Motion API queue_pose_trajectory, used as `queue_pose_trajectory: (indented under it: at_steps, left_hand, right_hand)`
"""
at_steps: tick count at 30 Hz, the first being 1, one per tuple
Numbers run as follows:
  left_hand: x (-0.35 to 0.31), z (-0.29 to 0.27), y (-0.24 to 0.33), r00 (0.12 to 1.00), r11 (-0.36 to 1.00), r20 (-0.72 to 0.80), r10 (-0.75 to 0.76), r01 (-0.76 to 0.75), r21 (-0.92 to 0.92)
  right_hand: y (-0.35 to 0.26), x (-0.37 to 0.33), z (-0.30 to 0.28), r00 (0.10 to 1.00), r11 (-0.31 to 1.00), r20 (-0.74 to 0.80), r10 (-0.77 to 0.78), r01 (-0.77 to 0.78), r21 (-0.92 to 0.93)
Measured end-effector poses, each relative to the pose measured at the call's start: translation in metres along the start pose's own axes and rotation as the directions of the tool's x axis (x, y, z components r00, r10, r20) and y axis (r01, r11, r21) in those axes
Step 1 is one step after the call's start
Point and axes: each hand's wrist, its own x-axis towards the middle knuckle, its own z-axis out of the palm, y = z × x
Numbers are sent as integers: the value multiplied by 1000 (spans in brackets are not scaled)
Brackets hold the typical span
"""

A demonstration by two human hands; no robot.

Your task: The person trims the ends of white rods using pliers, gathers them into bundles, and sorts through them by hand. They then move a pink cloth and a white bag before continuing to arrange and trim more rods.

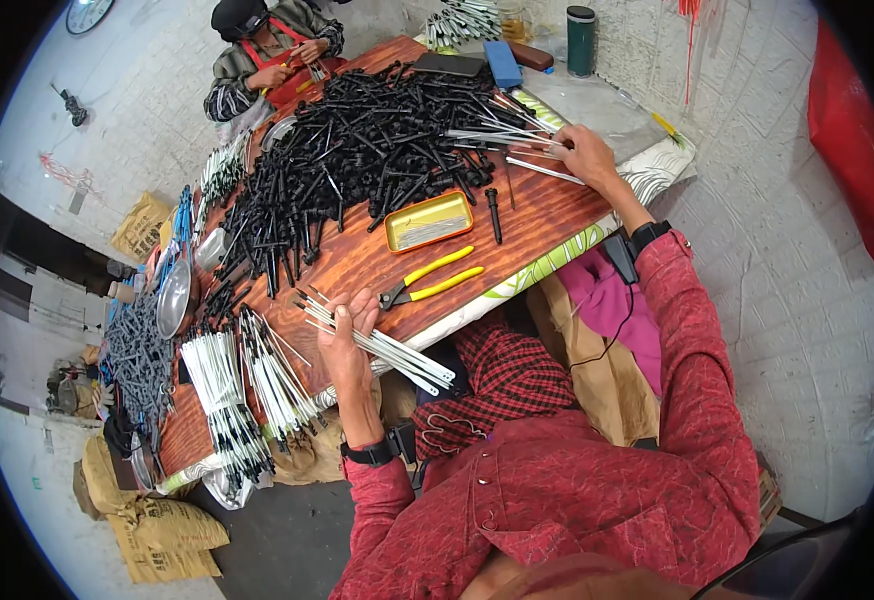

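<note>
Near the table's front edge, my left hand (349, 328) is closed around a small bundle of thin white rods (392, 350), which slants across the palm and sticks out past the edge. At the right end of the table, the fingers of my right hand (587, 158) pinch at the ends of more white rods (512, 135) lying beside the black heap. Yellow-handled pliers (432, 275) lie just right of my left hand. Behind them stands a shallow yellow tin (389, 236) of fine metal pins. One black stick-like part (495, 215) lies apart to its right.
A large heap of black plastic parts (357, 140) covers the table's middle. Bundles of white rods with black tips (222, 390) lie at the left, beside grey parts (137, 350). Across the table a person (272, 65) handles small pieces. A green flask (580, 42) stands behind.
</note>
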Motion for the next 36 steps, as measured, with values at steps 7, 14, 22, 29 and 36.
queue_pose_trajectory:
  at_steps: [7, 14, 22, 29, 36]
  left_hand:
    - [1, 0, 0, 1000, 1000, -15, 25, -25, 6]
    - [3, -1, 0, 1000, 1000, 3, 5, -5, -12]
    - [1, -5, 1, 1000, 1000, 7, 2, -2, -17]
    - [-3, 4, 0, 1000, 1000, -4, -8, 8, -21]
    - [-3, 6, 8, 999, 996, 29, -16, 18, -85]
  right_hand:
    - [-3, -8, 2, 993, 987, 98, -67, 80, -140]
    - [-7, -5, -5, 998, 997, -55, -18, 14, -73]
    - [-22, -6, -26, 988, 993, -151, 24, -7, 115]
    - [-91, -31, -41, 971, 913, -7, -239, 227, 339]
    - [-153, -93, 5, 673, 561, 688, -271, -470, 682]
